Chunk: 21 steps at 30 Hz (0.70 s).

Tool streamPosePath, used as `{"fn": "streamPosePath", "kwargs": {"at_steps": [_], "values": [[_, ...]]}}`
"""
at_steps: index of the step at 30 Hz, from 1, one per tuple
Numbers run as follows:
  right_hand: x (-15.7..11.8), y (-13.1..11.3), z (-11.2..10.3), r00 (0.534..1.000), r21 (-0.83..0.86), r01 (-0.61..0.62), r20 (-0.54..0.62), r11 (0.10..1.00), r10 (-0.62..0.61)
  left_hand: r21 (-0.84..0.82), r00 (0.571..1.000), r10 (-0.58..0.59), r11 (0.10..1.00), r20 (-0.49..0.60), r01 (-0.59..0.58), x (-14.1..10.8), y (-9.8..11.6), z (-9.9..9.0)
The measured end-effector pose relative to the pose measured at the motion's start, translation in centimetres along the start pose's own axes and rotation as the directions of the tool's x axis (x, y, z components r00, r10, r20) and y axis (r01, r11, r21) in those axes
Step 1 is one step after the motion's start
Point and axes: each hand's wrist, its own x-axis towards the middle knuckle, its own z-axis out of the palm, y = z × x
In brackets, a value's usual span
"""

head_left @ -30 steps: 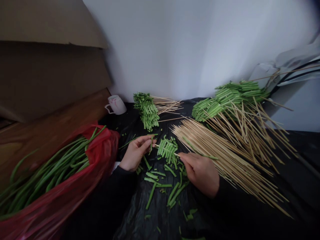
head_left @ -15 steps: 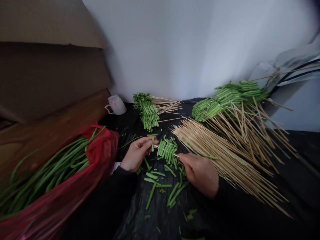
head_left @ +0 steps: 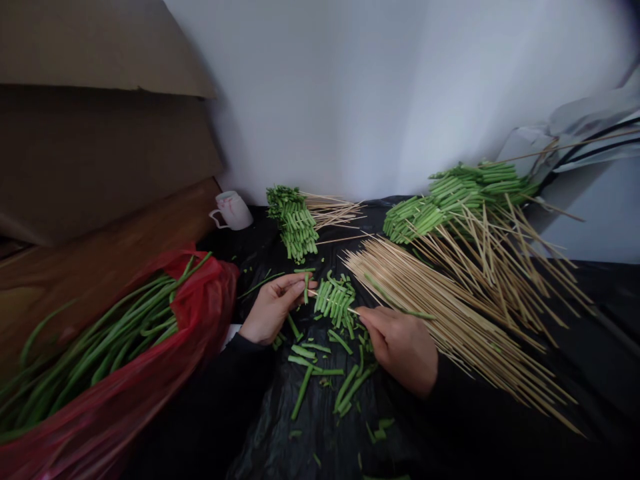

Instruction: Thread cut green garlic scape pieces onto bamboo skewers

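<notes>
Between my two hands a thin wooden skewer (head_left: 353,311) runs slantwise, with a row of short green bean pieces (head_left: 334,298) threaded side by side on it. My right hand (head_left: 403,343) is closed round the skewer's near right end. At its far left end, my left hand (head_left: 275,305) pinches one upright green bean piece (head_left: 307,289) between thumb and fingers, at the skewer's tip. Whether the tip has gone through that piece I cannot tell. Loose cut bean pieces (head_left: 303,393) lie scattered below and between my hands.
A red plastic bag (head_left: 200,333) of long green beans (head_left: 115,327) lies left. Bare skewers (head_left: 450,307) are spread at right. Loaded bean skewers are piled at the back middle (head_left: 295,227) and back right (head_left: 450,193). A white mug (head_left: 234,211) stands near a cardboard box (head_left: 110,153). Black plastic sheet (head_left: 280,453) covers the surface.
</notes>
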Motion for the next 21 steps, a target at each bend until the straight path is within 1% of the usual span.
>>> {"fn": "streamPosePath", "kwargs": {"at_steps": [6,15,18,21], "values": [[-0.01,-0.01,0.08,1.000,0.004,-0.009,0.002,1.000,0.009,0.041,0.999,0.043,0.998,0.004,-0.044,0.11,-0.35,-0.23],[-0.09,-0.14,0.13,1.000,0.012,-0.003,0.026,1.000,0.003,0.101,0.998,0.046,0.994,0.034,-0.050,0.30,-0.81,-0.46],[-0.05,-0.18,0.22,1.000,0.016,-0.002,0.022,1.000,0.001,0.100,0.997,0.044,0.994,0.061,-0.050,0.28,-0.87,-0.35],[0.02,-0.19,0.15,1.000,0.026,0.004,-0.005,1.000,-0.003,0.062,0.998,0.030,0.998,0.052,-0.033,0.20,-0.79,-0.14]]}}
